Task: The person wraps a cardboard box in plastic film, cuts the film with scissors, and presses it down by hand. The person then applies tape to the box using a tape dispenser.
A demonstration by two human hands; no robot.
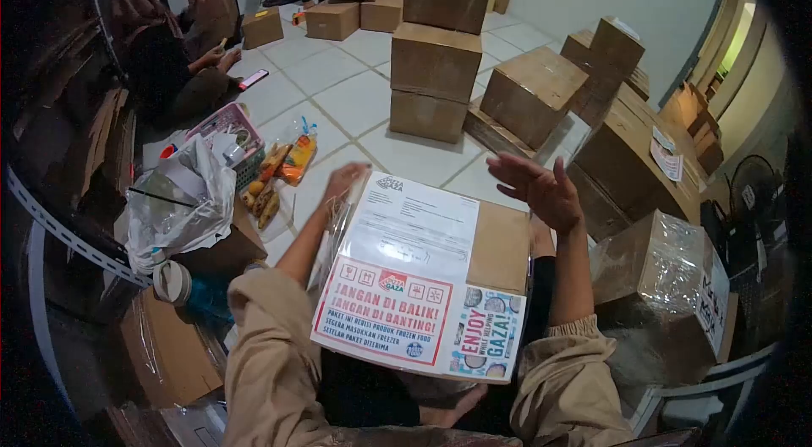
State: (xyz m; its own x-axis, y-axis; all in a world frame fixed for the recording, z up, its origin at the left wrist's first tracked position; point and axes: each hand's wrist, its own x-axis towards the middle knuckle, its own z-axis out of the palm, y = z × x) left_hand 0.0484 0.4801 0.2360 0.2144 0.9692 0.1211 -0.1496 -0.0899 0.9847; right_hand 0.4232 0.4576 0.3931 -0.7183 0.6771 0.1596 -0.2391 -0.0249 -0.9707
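A cardboard box [507, 248] rests on my lap, its top covered by a white printed sheet [414, 223], a red-bordered label [385, 312] and a colourful sticker [486, 333]. Shiny clear wrap shows along its left side. My left hand [345, 183] is at the box's far left corner, its fingers bent over the edge; what they grip, if anything, is hard to make out. Raised beyond the right edge of the box, my right hand [537, 189] has its fingers spread and holds nothing.
Stacked boxes [436, 58] stand ahead, with more boxes [647, 151] at the right and a wrapped box [660, 278] nearby. At left are a white plastic bag [182, 202], a basket [228, 130], bananas [266, 203] and a bottle [194, 290]. Two people sit farther back.
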